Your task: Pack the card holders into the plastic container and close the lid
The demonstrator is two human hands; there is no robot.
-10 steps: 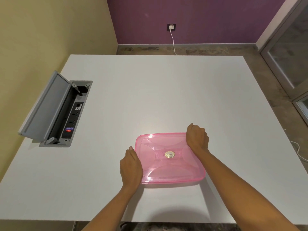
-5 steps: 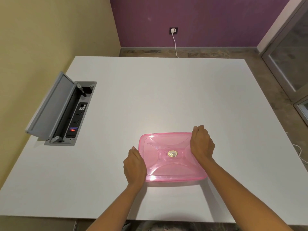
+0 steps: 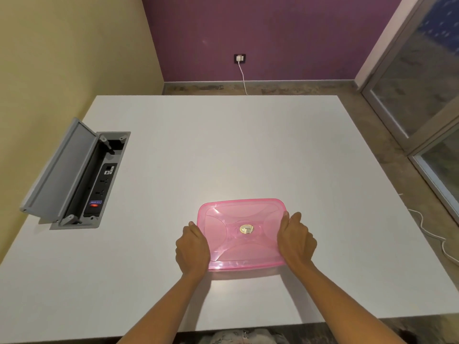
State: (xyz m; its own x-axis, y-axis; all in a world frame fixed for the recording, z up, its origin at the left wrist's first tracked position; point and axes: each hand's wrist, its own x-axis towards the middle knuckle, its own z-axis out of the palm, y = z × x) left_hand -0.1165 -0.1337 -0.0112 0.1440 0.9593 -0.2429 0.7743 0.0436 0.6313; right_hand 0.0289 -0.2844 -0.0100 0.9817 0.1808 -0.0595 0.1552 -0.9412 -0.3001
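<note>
white table [image 3: 223, 150], container [image 3: 242, 234] between fingers [image 3: 285, 216]

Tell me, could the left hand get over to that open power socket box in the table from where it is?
Probably yes. The left hand rests at the pink container, and only bare white table lies between it and the socket box, whose flap stands open.

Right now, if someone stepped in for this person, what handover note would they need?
Left hand: pressed against the left side of the container.
Right hand: on its right edge, palm down.
Container sits on the table near the front edge, lid on top.
Card holders: none in view; contents can't be made out.
Left: check the lid is snapped all round.
</note>
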